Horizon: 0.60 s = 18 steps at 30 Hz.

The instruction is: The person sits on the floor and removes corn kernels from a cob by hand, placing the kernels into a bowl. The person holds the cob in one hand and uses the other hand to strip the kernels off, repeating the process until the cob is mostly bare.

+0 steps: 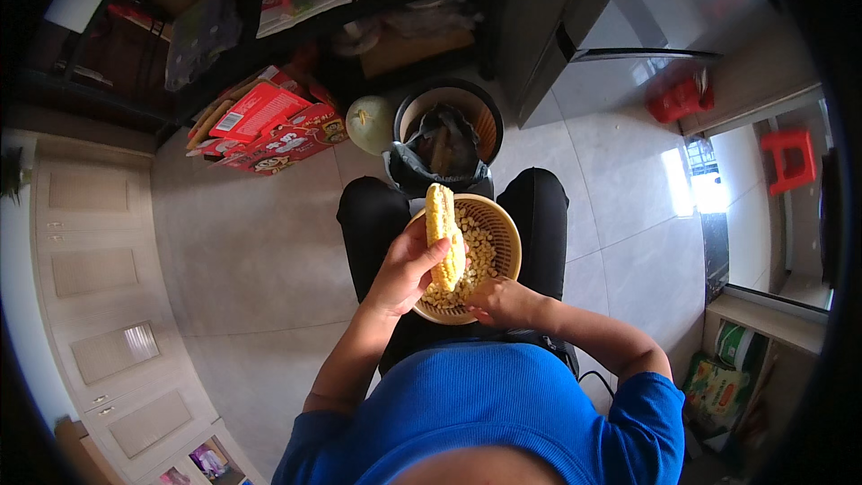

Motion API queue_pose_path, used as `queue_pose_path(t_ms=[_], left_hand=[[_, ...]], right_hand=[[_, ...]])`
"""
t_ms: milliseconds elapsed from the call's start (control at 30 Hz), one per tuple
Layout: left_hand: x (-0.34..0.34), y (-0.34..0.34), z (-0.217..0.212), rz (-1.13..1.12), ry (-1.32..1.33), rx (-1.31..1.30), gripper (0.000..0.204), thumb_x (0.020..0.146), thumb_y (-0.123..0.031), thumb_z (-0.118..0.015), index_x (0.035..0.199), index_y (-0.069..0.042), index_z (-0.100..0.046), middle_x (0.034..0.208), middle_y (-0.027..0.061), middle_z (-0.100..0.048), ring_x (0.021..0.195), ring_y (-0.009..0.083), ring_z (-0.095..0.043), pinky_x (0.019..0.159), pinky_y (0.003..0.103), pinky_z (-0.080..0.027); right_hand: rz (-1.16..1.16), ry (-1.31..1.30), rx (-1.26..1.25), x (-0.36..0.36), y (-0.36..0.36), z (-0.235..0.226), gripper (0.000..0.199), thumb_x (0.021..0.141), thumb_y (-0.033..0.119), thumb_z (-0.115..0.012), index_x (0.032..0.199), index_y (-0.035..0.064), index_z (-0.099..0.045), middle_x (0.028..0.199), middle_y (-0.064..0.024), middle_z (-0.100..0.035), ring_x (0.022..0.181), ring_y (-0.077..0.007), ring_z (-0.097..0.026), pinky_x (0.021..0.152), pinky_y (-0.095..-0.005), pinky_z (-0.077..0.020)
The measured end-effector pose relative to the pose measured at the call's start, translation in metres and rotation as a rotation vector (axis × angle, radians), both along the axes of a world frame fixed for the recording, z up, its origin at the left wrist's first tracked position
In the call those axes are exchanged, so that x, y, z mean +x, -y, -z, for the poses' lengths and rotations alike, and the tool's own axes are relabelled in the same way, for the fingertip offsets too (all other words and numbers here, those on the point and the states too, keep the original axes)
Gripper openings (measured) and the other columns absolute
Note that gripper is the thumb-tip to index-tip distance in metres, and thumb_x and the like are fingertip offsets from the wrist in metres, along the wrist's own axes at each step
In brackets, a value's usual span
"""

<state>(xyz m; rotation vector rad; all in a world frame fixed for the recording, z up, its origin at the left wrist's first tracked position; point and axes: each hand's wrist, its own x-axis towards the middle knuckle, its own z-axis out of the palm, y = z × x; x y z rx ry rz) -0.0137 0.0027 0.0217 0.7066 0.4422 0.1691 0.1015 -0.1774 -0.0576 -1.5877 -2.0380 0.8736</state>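
Person seated, woven basket [510, 235] of loose kernels [480, 256] on lap. Left hand [406, 268] grasps corn cob [444, 233] upright over the basket. Right hand [499, 298] curled at the basket's near rim, by the cob's base; grip unclear. Lined bin [446, 136] just beyond the knees, pale melon [369, 124] beside it.

Daylight from right window [709, 189], glare patch on floor [675, 181]; shelves dim; fisheye bends edges, black corners.
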Motion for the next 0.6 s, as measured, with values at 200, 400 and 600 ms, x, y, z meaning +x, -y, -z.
queue_pose_path(t_ms=[200, 400, 600], left_hand=[[-0.005, 0.008, 0.051, -0.024, -0.050, -0.034, 0.044, 0.093, -0.020, -0.048, 0.131, -0.003, -0.034, 0.110, 0.0083, -0.053, 0.098, 0.0145, -0.054, 0.087, 0.027, -0.044], [-0.008, 0.008, 0.075, -0.007, -0.035, -0.012, 0.042, 0.096, -0.023, -0.041, 0.133, -0.004, -0.033, 0.117, 0.0134, -0.052, 0.104, 0.0206, -0.053, 0.092, 0.034, -0.042], [-0.012, 0.016, 0.100, -0.062, -0.139, 0.094, 0.036, 0.095, -0.021, -0.045, 0.126, -0.004, -0.039, 0.105, 0.0102, -0.056, 0.091, 0.0178, -0.058, 0.081, 0.033, -0.050]], right_hand=[[-0.042, 0.228, 0.100, 0.011, 0.012, -0.022, 0.018, 0.074, 0.013, -0.058, 0.091, 0.0090, -0.058, 0.088, -0.0057, -0.055, 0.089, -0.0217, -0.055, 0.077, -0.0331, -0.0450], [-0.151, 0.339, 0.056, 0.013, 0.013, -0.041, 0.016, 0.074, 0.014, -0.057, 0.089, 0.0098, -0.058, 0.085, -0.0032, -0.054, 0.089, -0.0201, -0.054, 0.078, -0.0320, -0.0442], [-0.025, 0.056, 0.020, 0.014, 0.019, -0.025, 0.019, 0.074, 0.007, -0.057, 0.093, 0.0049, -0.060, 0.087, -0.0050, -0.056, 0.083, -0.0204, -0.058, 0.073, -0.0336, -0.0486]])
